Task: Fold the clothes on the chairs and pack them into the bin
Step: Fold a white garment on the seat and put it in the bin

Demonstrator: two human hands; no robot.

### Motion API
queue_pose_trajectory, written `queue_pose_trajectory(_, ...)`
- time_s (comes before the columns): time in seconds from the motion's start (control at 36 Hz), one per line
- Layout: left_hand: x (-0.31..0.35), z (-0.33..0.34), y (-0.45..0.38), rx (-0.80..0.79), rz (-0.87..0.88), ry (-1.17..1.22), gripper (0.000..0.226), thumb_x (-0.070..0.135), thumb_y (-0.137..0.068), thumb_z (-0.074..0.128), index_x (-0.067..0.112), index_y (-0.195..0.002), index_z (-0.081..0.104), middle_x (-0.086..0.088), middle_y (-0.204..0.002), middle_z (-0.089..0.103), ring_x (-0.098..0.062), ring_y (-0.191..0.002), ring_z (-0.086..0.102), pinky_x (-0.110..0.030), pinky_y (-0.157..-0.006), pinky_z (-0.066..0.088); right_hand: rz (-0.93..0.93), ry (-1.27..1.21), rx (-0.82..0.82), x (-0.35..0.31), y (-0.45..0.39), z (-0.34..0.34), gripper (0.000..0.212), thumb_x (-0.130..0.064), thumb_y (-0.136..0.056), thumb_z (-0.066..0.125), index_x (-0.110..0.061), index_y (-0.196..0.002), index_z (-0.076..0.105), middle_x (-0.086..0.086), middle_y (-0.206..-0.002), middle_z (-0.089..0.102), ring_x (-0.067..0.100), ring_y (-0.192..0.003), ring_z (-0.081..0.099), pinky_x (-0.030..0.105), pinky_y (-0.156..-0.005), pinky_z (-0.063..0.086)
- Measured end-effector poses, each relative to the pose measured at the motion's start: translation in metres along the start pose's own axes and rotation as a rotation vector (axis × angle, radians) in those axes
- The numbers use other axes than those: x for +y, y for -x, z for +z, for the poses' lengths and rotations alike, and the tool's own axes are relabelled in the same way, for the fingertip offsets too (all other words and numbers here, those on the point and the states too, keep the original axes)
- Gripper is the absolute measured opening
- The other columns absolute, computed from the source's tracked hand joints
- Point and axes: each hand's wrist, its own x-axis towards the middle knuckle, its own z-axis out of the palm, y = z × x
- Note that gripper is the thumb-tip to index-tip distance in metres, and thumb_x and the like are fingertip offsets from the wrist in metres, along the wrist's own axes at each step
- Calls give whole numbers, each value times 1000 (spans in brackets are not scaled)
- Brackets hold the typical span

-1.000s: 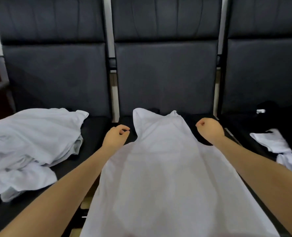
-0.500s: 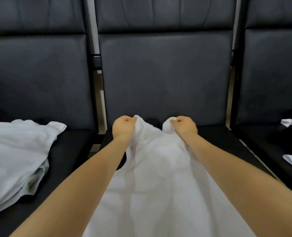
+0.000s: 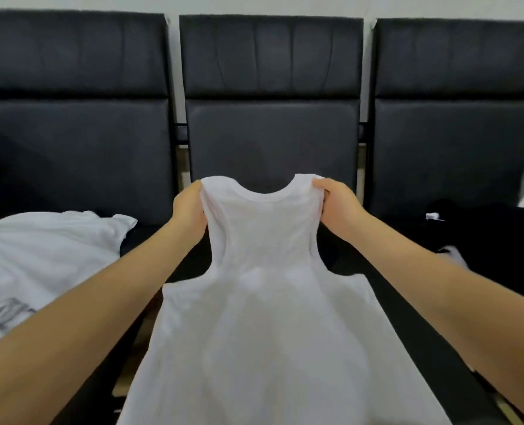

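Head view: the white tank top (image 3: 273, 302) is now spread wider than half a second ago; the left hand (image 3: 190, 210) and the right hand (image 3: 339, 207) have moved apart, fingers clamped on one shoulder strap each. It hangs over the middle chair (image 3: 270, 87). White clothes (image 3: 40, 256) lie on the left chair, dark clothes (image 3: 484, 234) on the right.

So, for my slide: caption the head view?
Left hand and right hand hold white sleeveless top by its shoulders.
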Motion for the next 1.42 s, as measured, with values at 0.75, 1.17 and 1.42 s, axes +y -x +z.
queue_pose_trajectory(0.75,-101,-67,43,-318,52,-1416,36,35,-87,62,17,-118,56,-6,-118,53,-29,-115,54,-32,-84,42,92,1303,87,119,39,-52,31,-35,-94,56,-20,-71,40,-1,-81,51,21,-82,53,31,-67,38)
queue_pose_trajectory(1.17,-88,-35,-41,-10,308,-1157,33,35,-96,52,6,-112,55,-9,-119,45,-25,-93,53,-34,-78,43,-222,1104,439,99,-52,-36,25,-32,-101,42,-9,-103,50,7,-96,55,26,-87,53,35,-68,39)
queue_pose_trajectory(1.42,-124,-34,-44,-79,110,-999,76,41,-90,59,19,-152,23,-5,-155,29,-23,-142,27,-42,-113,30,53,814,287,133,-75,-30,69,-39,-99,46,-17,-155,13,9,-160,19,29,-145,24,46,-117,26)
